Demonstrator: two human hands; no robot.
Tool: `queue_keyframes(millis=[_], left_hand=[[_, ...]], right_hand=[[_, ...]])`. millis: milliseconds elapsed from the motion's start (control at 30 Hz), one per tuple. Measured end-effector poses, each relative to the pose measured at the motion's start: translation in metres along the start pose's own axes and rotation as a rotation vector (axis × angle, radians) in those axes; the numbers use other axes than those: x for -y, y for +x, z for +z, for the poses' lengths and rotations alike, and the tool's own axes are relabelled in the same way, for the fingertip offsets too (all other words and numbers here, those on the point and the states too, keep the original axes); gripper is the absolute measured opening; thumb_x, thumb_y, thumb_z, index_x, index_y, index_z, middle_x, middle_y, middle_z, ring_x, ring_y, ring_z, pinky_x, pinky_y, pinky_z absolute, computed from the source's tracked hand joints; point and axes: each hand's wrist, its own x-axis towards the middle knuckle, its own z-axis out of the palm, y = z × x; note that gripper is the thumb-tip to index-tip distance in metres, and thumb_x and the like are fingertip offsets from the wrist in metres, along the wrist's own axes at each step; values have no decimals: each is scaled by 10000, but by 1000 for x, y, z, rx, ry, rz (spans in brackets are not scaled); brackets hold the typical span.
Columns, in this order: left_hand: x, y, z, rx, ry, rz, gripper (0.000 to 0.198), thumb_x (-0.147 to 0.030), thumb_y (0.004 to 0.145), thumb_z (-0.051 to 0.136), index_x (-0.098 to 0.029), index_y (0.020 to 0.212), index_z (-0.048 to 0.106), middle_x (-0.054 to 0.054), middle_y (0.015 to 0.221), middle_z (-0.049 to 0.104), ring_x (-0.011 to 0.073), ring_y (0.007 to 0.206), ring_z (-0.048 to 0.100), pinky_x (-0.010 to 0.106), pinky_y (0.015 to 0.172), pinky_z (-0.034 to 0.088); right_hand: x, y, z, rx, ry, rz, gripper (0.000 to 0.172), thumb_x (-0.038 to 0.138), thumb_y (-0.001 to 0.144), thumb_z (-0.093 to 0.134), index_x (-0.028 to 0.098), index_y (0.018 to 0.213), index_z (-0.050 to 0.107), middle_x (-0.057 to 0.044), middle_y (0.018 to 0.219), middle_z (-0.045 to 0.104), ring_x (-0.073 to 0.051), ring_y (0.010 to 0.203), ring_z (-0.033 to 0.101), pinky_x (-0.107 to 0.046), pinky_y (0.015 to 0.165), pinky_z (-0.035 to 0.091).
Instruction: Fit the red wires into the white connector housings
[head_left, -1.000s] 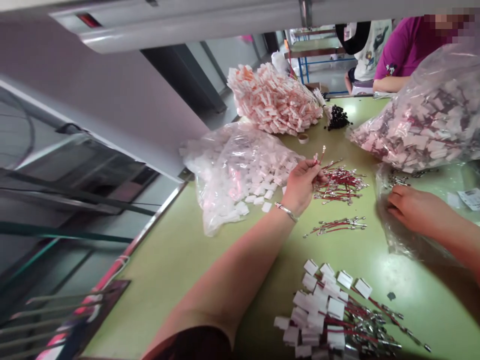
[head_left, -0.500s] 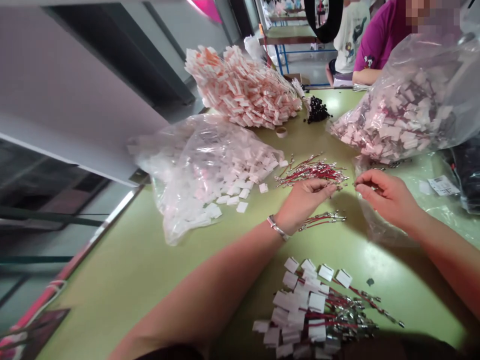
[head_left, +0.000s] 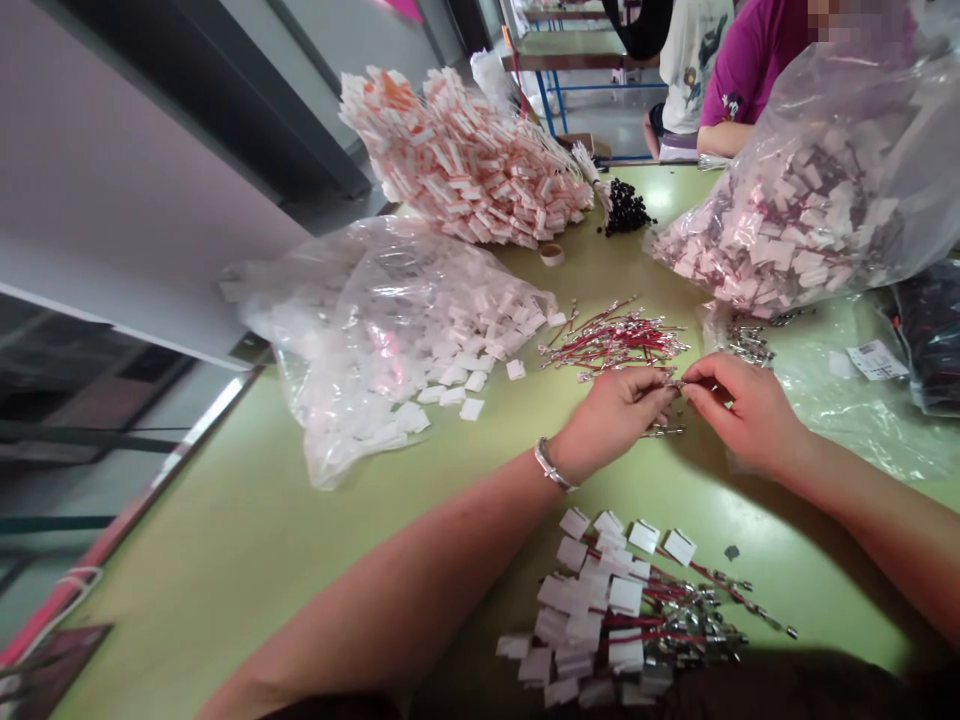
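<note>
My left hand [head_left: 622,418] is closed in a pinch on metal wire ends that poke out past the thumb; the rest of these wires is hidden. Fingertip to fingertip with it, my right hand [head_left: 746,412] pinches a tiny metal part, mostly covered by the fingers. Just beyond the hands lies a loose heap of short red wires [head_left: 619,338] with metal terminals. A few more wire ends [head_left: 670,430] show under my left hand. Nearer to me is a pile of white connector housings [head_left: 592,600] with red wires and metal terminals attached.
At left, an open clear bag [head_left: 337,330] spills white housings. Behind it rise a pink-white bundle [head_left: 472,165], a tape roll [head_left: 552,255] and black-tipped wires [head_left: 626,207]. A full plastic bag [head_left: 802,220] and small metal parts [head_left: 750,343] are at right. A person in purple [head_left: 742,75] sits opposite.
My right hand has moved left, so its fingertips now meet those of my left hand. The left hand has come slightly nearer to me. The whole view has shifted a little.
</note>
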Motion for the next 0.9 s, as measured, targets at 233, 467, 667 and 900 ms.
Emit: queue_keyframes(millis=[233,467,667,900], left_hand=[[-4,1,-7,-85,107,46,222,-300,848,514,-165,679,563,-38,598,455,87,570,389,218,533,327],[0,1,-5,-30,0,0,256,-348,839,550,-156,681,609,-34,585,492,82,558,414,222,535,344],[1,1,-5,-99,-34,-63,220,-344,802,585,-156,704,643,-27,593,532,82,548,428,228,538,340],[0,0,-9,-64,133,49,243,-293,824,547,-160,638,629,-30,555,503,83,522,412,229,512,319]], right_hand=[[-8,-1,-1,-53,176,188,177,339,890,493,210,884,614,10,684,620,-122,586,555,-265,580,435],[-9,-3,3,-1,-7,64,179,321,880,503,224,872,653,3,716,649,-122,604,535,-264,590,400],[-7,-4,4,-19,102,157,189,341,880,507,209,831,634,17,650,612,-115,573,518,-261,576,397],[-9,-2,1,99,66,103,163,299,864,502,211,806,628,15,669,614,-111,591,501,-261,585,385]])
